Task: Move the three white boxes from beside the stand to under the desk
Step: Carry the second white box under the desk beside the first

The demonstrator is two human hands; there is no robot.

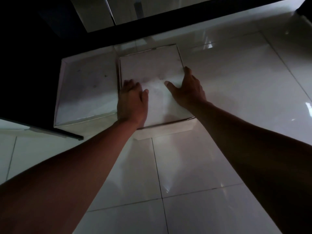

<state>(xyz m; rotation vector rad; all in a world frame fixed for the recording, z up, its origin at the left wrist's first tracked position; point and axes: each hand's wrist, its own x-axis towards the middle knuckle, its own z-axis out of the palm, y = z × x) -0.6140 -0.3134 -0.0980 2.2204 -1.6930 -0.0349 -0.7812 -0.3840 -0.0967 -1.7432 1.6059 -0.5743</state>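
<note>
Both forearms bare to frame edge, no sleeves; left hand (132, 100) & right hand (190, 89) w/ bare fingers (168, 84).

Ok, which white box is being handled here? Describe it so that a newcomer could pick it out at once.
Start from the dark desk edge running across the top, then drop to the glossy tiled floor below. Two white boxes sit there side by side; it is the right-hand box, with the left hand and right hand on its lid. The left-hand box is untouched.

Glossy white tile floor (236, 92) at three o'clock, throwing bright reflections. Dead centre, the white box (152, 68) looks like matt cardboard, faintly smudged; its neighbour (87, 88) at nine o'clock shows the same dull, scuffed card.
</note>
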